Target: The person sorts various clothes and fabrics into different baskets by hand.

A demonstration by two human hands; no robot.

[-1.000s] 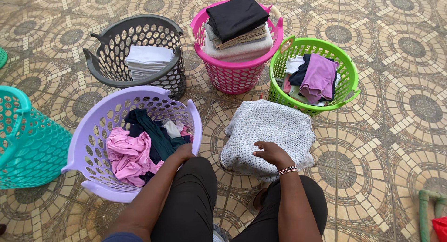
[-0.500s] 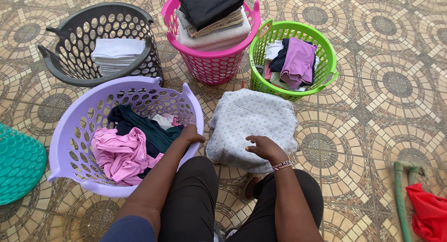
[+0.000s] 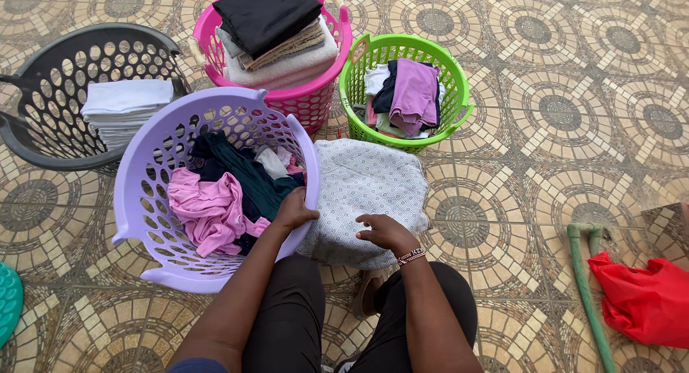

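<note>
— Right, where's your left hand [image 3: 294, 209]?

— You've got it on the near rim of the lilac laundry basket [image 3: 143, 201], fingers curled over the edge and gripping it. That basket tilts toward you, and a pink garment [image 3: 208, 209] lies bunched inside it beside a dark green one [image 3: 247, 176].

— And your right hand [image 3: 384, 232]?

— It rests on the pale dotted cloth [image 3: 369, 190] spread flat on the tiled floor [image 3: 574, 107] just in front of your knees. Your fingers are loosely bent, pressing down on the near edge; you're not lifting it. A beaded bracelet [image 3: 410, 256] sits at that wrist.

— So the cloth lies where, exactly?

— Between the lilac basket on your left and bare tiles on your right, its left edge touching the basket wall. Just beyond it stands the green basket [image 3: 452, 82] with a folded mauve piece [image 3: 416, 93] on top.

— What else is around you?

— A pink basket [image 3: 323, 97] farther back holds a stack topped by black fabric [image 3: 265, 14]. To the far left, a black basket [image 3: 43, 140] holds folded white cloths [image 3: 125, 104]. Over on your right, well apart, a red cloth [image 3: 646, 301] lies beside a green hose [image 3: 585, 287].
</note>
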